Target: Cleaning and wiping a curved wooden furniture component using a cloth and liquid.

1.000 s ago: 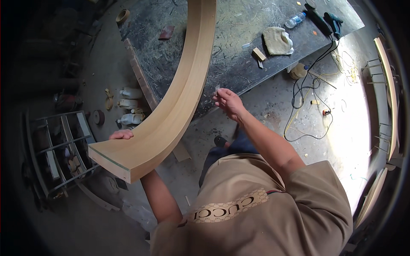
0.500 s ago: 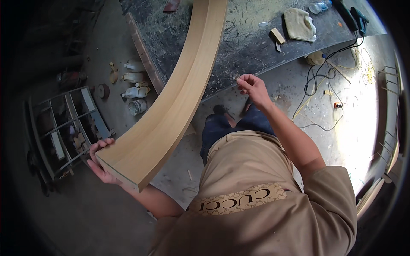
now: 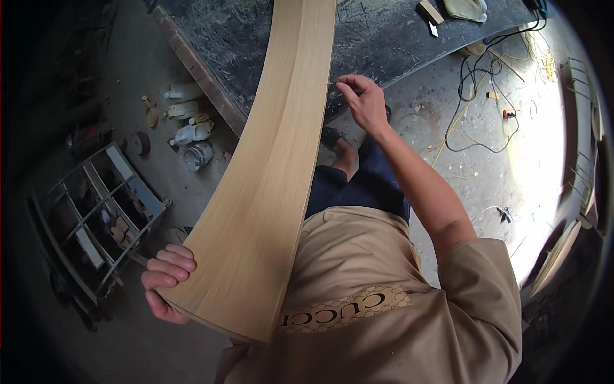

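A long, curved piece of pale wood (image 3: 268, 185) runs from the dark, scuffed worktable (image 3: 214, 41) toward my body, its near end broad and flared. At that end's left corner, my left hand (image 3: 167, 281) is closed around the edge, with its fingers on the upper face. My right hand (image 3: 363, 105) is raised just off the wood's right edge, over the table's near side. Its thumb and fingertips are pinched together; anything between them is too small to make out. The far end of the wood passes out of the picture.
Several white bottles (image 3: 192, 133) and a jar (image 3: 199, 156) stand on the floor at left, near a metal rack (image 3: 102, 214) of offcuts. On the table's far right lie a wood block (image 3: 430, 11) and a cloth (image 3: 465, 9). Cables (image 3: 476, 144) trail over the right floor.
The wood has turned so its broad face shows more, and its near end has come closer to my body. My right hand has moved left toward its edge. My left hand keeps its grip.
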The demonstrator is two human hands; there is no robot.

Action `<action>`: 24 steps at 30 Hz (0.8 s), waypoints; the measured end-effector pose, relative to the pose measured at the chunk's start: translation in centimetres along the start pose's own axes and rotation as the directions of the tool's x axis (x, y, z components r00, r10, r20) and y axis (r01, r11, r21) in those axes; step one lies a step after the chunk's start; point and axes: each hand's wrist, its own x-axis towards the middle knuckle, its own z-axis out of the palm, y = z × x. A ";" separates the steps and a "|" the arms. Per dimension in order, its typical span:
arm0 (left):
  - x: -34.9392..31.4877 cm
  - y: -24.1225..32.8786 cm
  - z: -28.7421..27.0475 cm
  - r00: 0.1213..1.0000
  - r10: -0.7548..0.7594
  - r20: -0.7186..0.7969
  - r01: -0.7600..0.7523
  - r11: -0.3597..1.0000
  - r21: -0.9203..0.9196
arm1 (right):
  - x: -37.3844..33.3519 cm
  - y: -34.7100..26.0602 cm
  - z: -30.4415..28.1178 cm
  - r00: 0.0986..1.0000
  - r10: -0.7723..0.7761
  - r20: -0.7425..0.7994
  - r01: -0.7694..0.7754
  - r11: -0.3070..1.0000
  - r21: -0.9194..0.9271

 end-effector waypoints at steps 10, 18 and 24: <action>-0.9 0.0 -0.5 0.998 -0.034 -0.051 0.038 0.996 0.084 | 1.8 1.0 1.7 0.965 -0.261 0.018 0.259 0.948 -0.186; -1.3 0.1 -0.9 0.998 -0.041 -0.055 0.045 0.995 0.088 | -5.7 -3.2 0.8 0.950 -0.283 0.132 0.298 0.948 -0.113; -1.6 0.3 -1.0 0.996 -0.049 -0.075 0.056 0.993 0.102 | -10.0 -7.7 -0.3 0.937 -0.248 0.247 0.273 0.959 -0.072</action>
